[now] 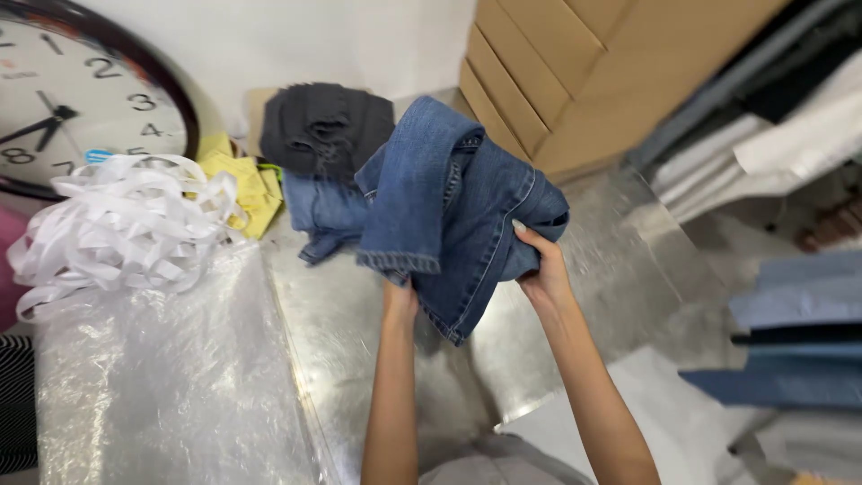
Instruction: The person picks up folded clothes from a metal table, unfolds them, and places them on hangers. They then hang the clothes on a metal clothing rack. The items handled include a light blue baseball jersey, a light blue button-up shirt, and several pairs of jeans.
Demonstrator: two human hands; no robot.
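A folded pair of blue jeans [449,202] is lifted above the shiny metal table [332,332]. My left hand [400,296] grips its lower edge from beneath, mostly hidden by the cloth. My right hand [540,265] holds the right side, thumb on top of the denim. Behind it on the table lie a dark grey pair of jeans [323,126] and a lighter blue pair [325,211], stacked.
A bundle of white straps [117,229] sits on clear plastic sheeting [162,377] at left, beside yellow cloth [247,184] and a large wall clock [81,99]. Cardboard boxes [584,72] stand at the back right. Folded blue garments [799,332] are at the right edge.
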